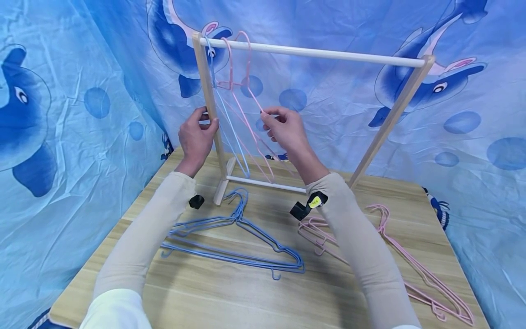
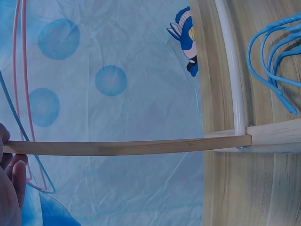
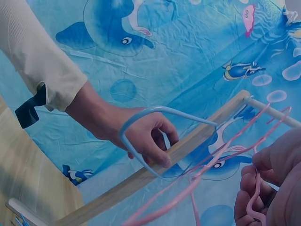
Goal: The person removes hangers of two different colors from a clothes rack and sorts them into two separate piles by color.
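My left hand (image 1: 198,137) grips the left wooden post (image 2: 127,148) of a small clothes rack, thumb on one side. With thumb and fingers, my right hand (image 1: 287,130) pinches the sloping shoulder of a pink hanger (image 1: 248,64). That hanger's hook is up at the white top rod (image 1: 328,52); I cannot tell whether it bears on it. Left of it, another pink hanger (image 1: 231,59) hangs from the rod. A blue hanger (image 1: 211,64) hangs closest to the left post. The right wrist view shows the blue hanger (image 3: 162,109) in front of my left hand.
Several blue hangers (image 1: 263,235) lie stacked on the wooden table (image 1: 205,297) before the rack. Pink hangers (image 1: 384,219) lie to the right, partly under my right forearm. The rack's right post (image 1: 390,121) slants up behind them. A blue patterned cloth (image 1: 328,18) surrounds the table.
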A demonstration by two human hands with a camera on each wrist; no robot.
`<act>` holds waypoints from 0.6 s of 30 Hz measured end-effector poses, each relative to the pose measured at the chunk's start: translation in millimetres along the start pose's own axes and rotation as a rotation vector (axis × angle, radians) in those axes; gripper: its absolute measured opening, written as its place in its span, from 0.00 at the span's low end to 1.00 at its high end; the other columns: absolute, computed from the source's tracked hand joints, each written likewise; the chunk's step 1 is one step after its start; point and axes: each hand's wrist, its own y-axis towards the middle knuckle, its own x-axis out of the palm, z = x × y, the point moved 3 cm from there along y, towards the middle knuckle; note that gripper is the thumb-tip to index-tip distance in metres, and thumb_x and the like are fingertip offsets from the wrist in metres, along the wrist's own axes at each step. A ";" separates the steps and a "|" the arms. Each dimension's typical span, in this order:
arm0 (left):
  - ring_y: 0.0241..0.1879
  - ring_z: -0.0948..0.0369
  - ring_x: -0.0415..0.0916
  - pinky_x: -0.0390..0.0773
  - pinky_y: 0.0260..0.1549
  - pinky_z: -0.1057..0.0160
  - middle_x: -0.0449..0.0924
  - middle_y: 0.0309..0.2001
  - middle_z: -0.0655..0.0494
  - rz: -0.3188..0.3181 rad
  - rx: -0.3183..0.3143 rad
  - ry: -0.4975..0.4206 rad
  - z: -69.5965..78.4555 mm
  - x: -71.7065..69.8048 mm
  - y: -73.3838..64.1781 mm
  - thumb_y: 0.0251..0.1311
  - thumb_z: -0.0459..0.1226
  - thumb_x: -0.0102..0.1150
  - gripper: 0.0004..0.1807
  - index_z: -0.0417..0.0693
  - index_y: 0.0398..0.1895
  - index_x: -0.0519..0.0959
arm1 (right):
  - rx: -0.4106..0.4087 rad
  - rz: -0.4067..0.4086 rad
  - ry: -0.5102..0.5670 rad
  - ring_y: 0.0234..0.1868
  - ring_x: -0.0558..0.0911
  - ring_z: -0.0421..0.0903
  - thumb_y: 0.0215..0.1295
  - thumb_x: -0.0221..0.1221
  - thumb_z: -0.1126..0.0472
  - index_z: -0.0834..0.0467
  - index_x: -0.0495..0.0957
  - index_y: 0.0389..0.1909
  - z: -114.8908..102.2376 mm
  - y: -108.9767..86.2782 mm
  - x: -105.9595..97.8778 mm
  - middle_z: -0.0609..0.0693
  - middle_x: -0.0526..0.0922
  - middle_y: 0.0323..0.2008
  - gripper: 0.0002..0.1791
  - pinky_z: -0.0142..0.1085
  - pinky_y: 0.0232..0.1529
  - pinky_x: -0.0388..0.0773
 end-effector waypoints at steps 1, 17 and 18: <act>0.43 0.52 0.89 0.86 0.47 0.51 0.88 0.49 0.48 0.000 0.002 -0.001 0.2 -0.1 -0.1 0.67 0.44 0.65 0.18 0.48 0.58 0.82 | -0.003 0.003 0.002 0.29 0.77 0.46 0.74 0.61 0.56 0.56 0.85 0.50 -1.0 -0.4 -1.3 0.55 0.82 0.34 0.11 0.33 0.33 0.76; 0.42 0.52 0.89 0.85 0.47 0.51 0.88 0.48 0.47 -0.004 0.010 -0.020 2.8 -1.3 -0.2 0.66 0.41 0.66 0.14 0.46 0.51 0.83 | -0.071 0.041 -0.054 0.31 0.78 0.48 0.73 0.62 0.54 0.53 0.85 0.51 -20.6 -19.7 -27.0 0.51 0.82 0.34 0.12 0.37 0.35 0.78; 0.42 0.52 0.89 0.85 0.47 0.51 0.88 0.48 0.47 -0.006 0.010 -0.019 2.7 -1.4 -0.2 0.67 0.42 0.66 0.14 0.46 0.51 0.83 | -0.078 0.043 -0.058 0.31 0.78 0.48 0.73 0.62 0.54 0.53 0.85 0.51 -22.2 -21.8 -28.6 0.51 0.82 0.34 0.12 0.38 0.36 0.78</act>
